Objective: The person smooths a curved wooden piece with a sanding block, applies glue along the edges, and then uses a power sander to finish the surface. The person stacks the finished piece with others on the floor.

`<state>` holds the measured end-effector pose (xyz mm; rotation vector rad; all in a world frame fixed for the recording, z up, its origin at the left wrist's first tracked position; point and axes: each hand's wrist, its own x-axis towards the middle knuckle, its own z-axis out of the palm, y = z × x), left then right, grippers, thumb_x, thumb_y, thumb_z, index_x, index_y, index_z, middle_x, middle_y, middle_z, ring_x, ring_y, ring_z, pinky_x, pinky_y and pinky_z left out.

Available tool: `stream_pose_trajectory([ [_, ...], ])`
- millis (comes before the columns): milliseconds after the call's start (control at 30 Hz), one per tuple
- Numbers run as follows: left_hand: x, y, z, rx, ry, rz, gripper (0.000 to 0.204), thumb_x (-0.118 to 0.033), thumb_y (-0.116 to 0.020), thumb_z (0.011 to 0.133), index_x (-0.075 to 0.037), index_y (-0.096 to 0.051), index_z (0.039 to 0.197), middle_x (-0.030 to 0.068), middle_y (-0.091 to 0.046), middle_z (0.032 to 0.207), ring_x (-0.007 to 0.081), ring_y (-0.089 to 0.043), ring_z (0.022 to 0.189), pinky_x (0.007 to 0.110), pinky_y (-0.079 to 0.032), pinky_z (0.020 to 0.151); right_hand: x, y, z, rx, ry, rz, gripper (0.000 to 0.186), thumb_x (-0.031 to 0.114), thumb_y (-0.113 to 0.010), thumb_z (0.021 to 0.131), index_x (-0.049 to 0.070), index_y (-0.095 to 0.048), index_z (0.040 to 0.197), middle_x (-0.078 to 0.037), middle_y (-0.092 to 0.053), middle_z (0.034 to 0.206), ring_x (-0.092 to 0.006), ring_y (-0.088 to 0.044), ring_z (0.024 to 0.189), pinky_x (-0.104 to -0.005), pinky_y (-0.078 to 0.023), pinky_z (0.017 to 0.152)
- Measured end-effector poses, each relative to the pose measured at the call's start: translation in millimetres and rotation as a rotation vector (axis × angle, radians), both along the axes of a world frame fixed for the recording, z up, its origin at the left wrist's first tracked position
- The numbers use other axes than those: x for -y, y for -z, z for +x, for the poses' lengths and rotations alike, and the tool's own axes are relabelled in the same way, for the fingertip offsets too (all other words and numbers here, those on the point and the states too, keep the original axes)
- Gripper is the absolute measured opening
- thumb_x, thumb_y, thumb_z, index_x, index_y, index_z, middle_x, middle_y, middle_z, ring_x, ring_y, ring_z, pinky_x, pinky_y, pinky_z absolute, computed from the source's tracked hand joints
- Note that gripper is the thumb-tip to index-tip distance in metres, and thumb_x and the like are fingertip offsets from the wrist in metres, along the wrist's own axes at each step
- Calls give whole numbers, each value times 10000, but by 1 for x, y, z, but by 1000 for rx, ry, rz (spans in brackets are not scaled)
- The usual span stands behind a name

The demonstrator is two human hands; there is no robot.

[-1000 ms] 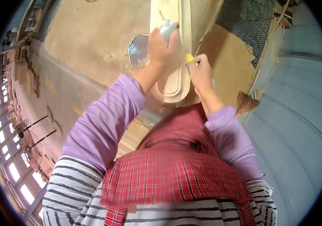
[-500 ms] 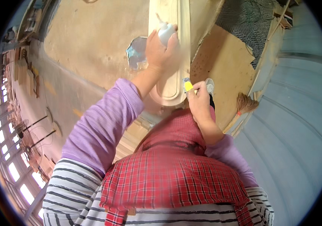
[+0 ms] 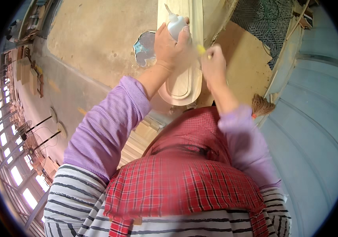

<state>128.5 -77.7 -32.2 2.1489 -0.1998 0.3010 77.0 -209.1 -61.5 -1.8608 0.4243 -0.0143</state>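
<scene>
A white squeeze bottle [image 3: 177, 28] with a thin nozzle is gripped in my left hand [image 3: 169, 48], its tip slanting up and left over a pale wooden panel [image 3: 179, 87]. That panel has a rounded near end and a routed oval groove. My right hand [image 3: 215, 66] is closed around a small yellow-handled tool [image 3: 201, 49] at the panel's right edge. Motion blurs the tool's front end, so its kind is unclear; whether it touches the wood I cannot tell.
The panel lies on a worn brown work board [image 3: 98, 39], with a blue-grey patch [image 3: 144, 49] left of my left hand. A straw broom [image 3: 262, 105] leans at the right by a bluish corrugated wall [image 3: 311, 126]. Pale wood strips [image 3: 137, 138] lie below my left forearm.
My right hand has moved up and slightly right along the panel's edge with the yellow-handled tool. My left hand keeps the bottle in nearly the same spot.
</scene>
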Motion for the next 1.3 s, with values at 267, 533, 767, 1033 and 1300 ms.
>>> stream_pose_trajectory([
  [267, -2, 3, 7, -25, -14, -48, 376, -315, -492, 923, -32, -676, 1089, 118, -699, 985, 206, -639, 880, 297, -472, 813, 3, 11, -78, 53, -138, -15, 136, 112, -570, 839, 26, -472, 873, -159, -582, 779, -322, -579, 734, -390, -456, 689],
  [533, -2, -16, -31, -122, -24, -388, 319, -238, -536, 942, 7, -586, 1140, 76, -636, 1084, 172, -604, 995, 275, -481, 855, 83, 3, -184, -396, 75, 298, 142, 165, -578, 894, 62, -489, 854, -29, -490, 682, -109, -478, 605, -277, -400, 530],
  [767, 42, -39, -155, -1093, -103, -1002, 322, -284, -546, 947, -26, -519, 1138, 108, -648, 1010, 175, -636, 879, 296, -522, 703, 125, -27, -165, -250, 184, 406, 119, 165, -526, 944, 89, -474, 868, 17, -454, 664, -53, -417, 483, -215, -337, 409],
  [1033, 60, -27, -150, -1231, -177, -995, 352, -332, -533, 950, -38, -482, 1139, 135, -623, 1020, 200, -628, 881, 312, -509, 658, 115, -25, -165, -266, 163, 532, 129, 171, -547, 940, 95, -481, 860, 28, -456, 665, -44, -413, 497, -207, -331, 424],
  [1300, 69, -17, -140, -1205, -244, -1018, 406, -417, -522, 943, -57, -510, 1129, 108, -653, 981, 173, -642, 854, 286, -510, 645, 119, -26, -163, -300, 178, 539, 123, 160, -531, 947, 85, -487, 860, 21, -459, 674, -54, -412, 505, -216, -333, 432],
])
